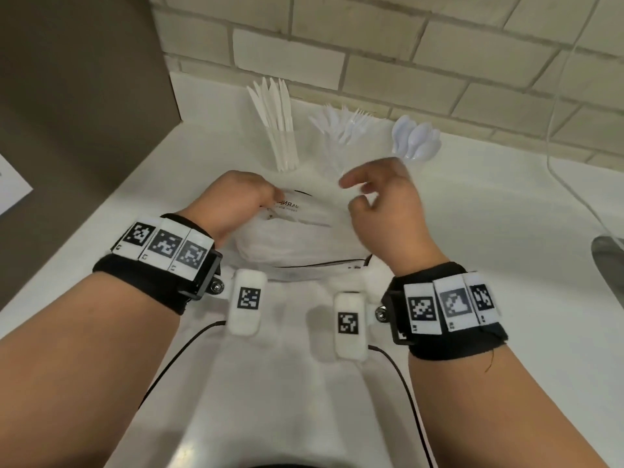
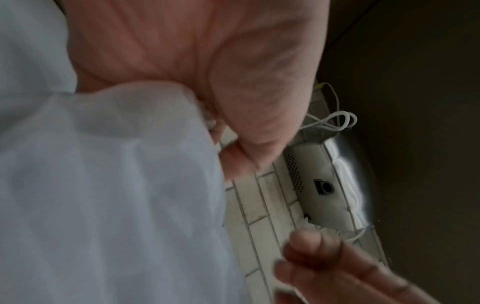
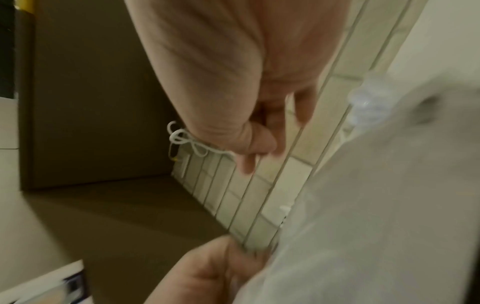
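A thin white plastic bag (image 1: 297, 238) with black printed lettering lies crumpled on the white counter (image 1: 472, 211) between my hands. My left hand (image 1: 266, 197) pinches the bag's upper left edge; in the left wrist view the thumb and a finger (image 2: 233, 160) close on the film (image 2: 116, 185). My right hand (image 1: 351, 192) hovers blurred just above the bag's upper right corner, its fingers loosely bent and spread, with nothing visibly in them. In the right wrist view the bag (image 3: 376, 205) fills the right side, with the left hand (image 3: 207, 267) below.
Behind the bag stand clear cups of white plastic knives (image 1: 277, 123), forks (image 1: 344, 126) and spoons (image 1: 417, 140) against a tiled wall. A brown cabinet side (image 1: 67, 96) bounds the left. A white cord (image 1: 567, 184) and a metal rim (image 1: 607, 258) lie at the right.
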A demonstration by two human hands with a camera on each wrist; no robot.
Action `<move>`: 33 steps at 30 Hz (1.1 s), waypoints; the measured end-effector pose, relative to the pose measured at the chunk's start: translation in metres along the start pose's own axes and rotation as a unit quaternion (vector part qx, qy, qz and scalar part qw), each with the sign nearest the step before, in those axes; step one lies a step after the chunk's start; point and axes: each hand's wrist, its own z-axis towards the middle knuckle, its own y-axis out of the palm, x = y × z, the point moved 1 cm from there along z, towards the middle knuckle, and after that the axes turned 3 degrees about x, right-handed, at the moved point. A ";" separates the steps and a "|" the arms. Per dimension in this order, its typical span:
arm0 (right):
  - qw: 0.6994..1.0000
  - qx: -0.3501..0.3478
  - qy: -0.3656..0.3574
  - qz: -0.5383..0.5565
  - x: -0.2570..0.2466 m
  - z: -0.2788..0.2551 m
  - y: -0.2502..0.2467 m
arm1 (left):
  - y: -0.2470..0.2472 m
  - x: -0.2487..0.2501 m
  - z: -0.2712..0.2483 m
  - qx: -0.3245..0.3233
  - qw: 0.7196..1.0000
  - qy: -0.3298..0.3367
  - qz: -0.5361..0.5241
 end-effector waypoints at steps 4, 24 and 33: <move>0.941 -0.272 -0.062 -0.192 -0.009 -0.003 0.032 | 0.009 -0.001 -0.008 -0.057 0.988 0.092 0.113; 0.862 -0.375 0.032 -0.340 -0.002 -0.003 0.039 | 0.011 -0.013 -0.027 0.002 0.903 0.028 0.428; 0.883 -0.373 0.075 -0.275 0.009 -0.006 0.049 | 0.012 -0.018 -0.022 -0.046 0.907 0.070 0.413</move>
